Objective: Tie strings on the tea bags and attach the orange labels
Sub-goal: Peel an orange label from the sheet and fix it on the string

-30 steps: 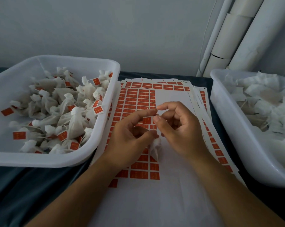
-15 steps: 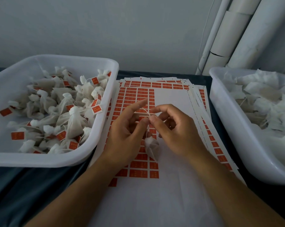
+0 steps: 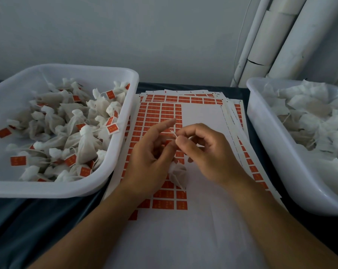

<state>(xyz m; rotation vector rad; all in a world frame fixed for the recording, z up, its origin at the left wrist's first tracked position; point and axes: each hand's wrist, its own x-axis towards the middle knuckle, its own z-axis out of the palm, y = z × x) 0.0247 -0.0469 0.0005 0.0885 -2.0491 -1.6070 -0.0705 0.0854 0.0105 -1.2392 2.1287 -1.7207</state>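
A small white tea bag (image 3: 178, 175) hangs between my two hands over the label sheets. My left hand (image 3: 150, 158) pinches the bag's neck with thumb and middle fingers, its index finger stretched out. My right hand (image 3: 207, 152) pinches the thin white string (image 3: 174, 134) that sticks up from the bag's top. Beneath lies a stack of white sheets with orange labels (image 3: 160, 115) in rows; the sheet's right part is bare backing.
A white tub (image 3: 113, 171) on the left holds several tied tea bags with orange labels. A second white tub (image 3: 271, 152) on the right holds several unlabelled tea bags. White pipes (image 3: 280, 35) stand at the back right. Dark cloth covers the table.
Both hands have kept working the string at the bag's top. My left index finger has straightened out, and my right fingers have closed on the string end.
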